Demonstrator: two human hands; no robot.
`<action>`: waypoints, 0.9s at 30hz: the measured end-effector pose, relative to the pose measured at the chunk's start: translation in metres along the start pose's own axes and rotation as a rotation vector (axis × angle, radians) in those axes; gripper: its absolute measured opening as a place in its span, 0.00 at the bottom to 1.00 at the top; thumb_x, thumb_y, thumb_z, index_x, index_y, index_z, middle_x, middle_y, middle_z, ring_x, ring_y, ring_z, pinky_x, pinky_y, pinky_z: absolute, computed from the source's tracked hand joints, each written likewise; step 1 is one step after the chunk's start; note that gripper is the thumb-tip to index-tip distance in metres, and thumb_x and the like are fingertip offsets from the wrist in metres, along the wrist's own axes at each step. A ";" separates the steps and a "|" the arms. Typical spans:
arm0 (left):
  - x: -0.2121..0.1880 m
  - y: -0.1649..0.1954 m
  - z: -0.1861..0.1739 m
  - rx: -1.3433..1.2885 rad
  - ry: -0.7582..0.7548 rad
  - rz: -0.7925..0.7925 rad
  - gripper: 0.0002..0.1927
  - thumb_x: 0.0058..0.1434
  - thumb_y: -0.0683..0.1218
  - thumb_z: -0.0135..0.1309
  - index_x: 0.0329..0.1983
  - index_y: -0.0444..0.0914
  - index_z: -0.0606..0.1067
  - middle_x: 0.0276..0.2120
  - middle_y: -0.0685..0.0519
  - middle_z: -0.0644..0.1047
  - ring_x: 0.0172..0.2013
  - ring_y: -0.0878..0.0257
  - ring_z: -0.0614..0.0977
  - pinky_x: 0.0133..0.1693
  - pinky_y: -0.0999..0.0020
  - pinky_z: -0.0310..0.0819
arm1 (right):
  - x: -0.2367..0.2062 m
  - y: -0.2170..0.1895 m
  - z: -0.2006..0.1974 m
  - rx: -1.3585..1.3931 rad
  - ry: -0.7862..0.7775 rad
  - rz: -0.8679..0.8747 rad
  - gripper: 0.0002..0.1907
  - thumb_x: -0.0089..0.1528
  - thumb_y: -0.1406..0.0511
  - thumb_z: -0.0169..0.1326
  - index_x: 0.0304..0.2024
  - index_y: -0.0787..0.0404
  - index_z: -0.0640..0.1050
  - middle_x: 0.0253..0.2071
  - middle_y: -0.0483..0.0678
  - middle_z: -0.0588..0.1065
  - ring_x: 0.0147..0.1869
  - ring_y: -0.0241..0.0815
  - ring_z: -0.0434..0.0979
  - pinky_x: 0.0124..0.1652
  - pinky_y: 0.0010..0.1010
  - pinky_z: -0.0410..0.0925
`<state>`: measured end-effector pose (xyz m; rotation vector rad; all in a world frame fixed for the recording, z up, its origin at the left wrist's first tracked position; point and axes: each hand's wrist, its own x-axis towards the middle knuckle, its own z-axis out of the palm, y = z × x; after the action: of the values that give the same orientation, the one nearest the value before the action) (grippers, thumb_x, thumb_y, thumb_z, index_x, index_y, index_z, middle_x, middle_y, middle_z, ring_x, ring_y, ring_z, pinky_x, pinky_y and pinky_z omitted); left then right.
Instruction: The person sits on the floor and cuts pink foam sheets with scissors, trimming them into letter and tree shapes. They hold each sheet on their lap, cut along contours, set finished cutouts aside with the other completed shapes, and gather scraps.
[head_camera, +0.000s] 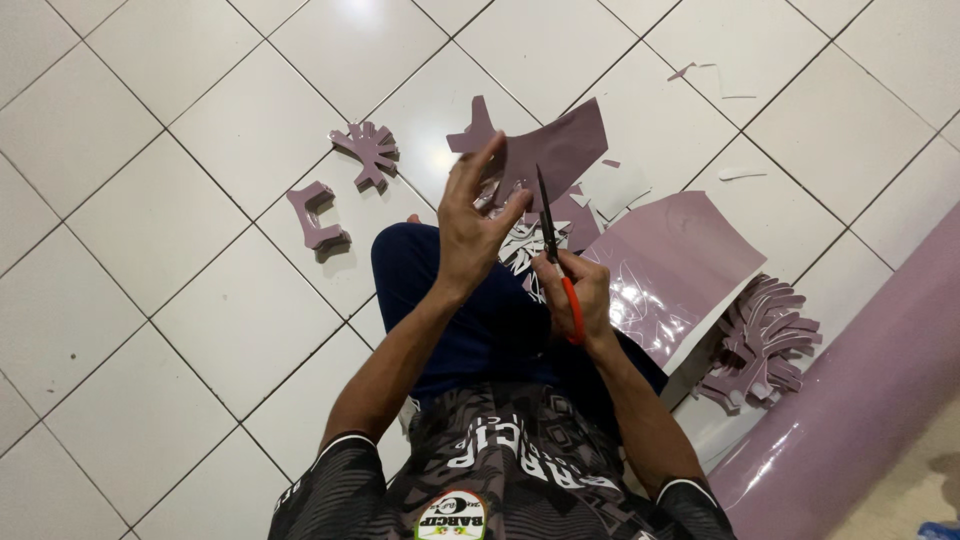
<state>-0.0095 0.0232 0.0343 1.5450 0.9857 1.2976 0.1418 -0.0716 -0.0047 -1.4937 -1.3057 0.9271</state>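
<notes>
My left hand (475, 215) is raised over my knee and pinches a mauve cut sheet piece (560, 145) by its lower edge, fingers spread. My right hand (580, 295) grips red-handled scissors (556, 250), whose dark blades point up toward the sheet piece, just right of my left fingers. Whether the blades touch the sheet is unclear. Below the hands lies my leg in dark blue trousers (440, 290).
Two mauve foam cut-outs lie on the white tiled floor at left: a bracket shape (315, 215) and a branched shape (370, 152). A glossy mauve sheet (680, 270), a stack of cut shapes (760, 340), a large mauve roll (860, 400) and white paper scraps (740, 173) lie to the right.
</notes>
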 end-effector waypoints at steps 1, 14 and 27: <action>0.003 0.004 -0.004 0.153 0.048 0.130 0.38 0.60 0.43 0.65 0.72 0.35 0.63 0.64 0.31 0.63 0.65 0.47 0.70 0.60 0.58 0.76 | 0.000 0.000 -0.003 -0.022 -0.009 -0.017 0.16 0.66 0.57 0.56 0.35 0.65 0.82 0.17 0.40 0.71 0.19 0.27 0.66 0.20 0.22 0.57; 0.054 0.017 -0.038 0.504 -0.587 0.189 0.18 0.66 0.42 0.57 0.59 0.43 0.78 0.32 0.50 0.82 0.27 0.62 0.83 0.29 0.67 0.80 | 0.001 -0.007 -0.014 0.120 -0.186 0.081 0.20 0.66 0.57 0.53 0.36 0.70 0.79 0.19 0.43 0.71 0.20 0.33 0.69 0.21 0.25 0.63; 0.037 0.015 -0.036 0.265 -0.478 0.044 0.15 0.66 0.42 0.58 0.55 0.38 0.80 0.35 0.50 0.85 0.31 0.66 0.86 0.33 0.72 0.83 | 0.004 -0.012 -0.021 0.287 -0.299 0.101 0.20 0.64 0.58 0.51 0.24 0.65 0.74 0.17 0.47 0.70 0.20 0.35 0.71 0.24 0.25 0.64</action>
<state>-0.0392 0.0584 0.0628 1.9701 0.8361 0.7838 0.1586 -0.0706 0.0128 -1.2389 -1.2480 1.3838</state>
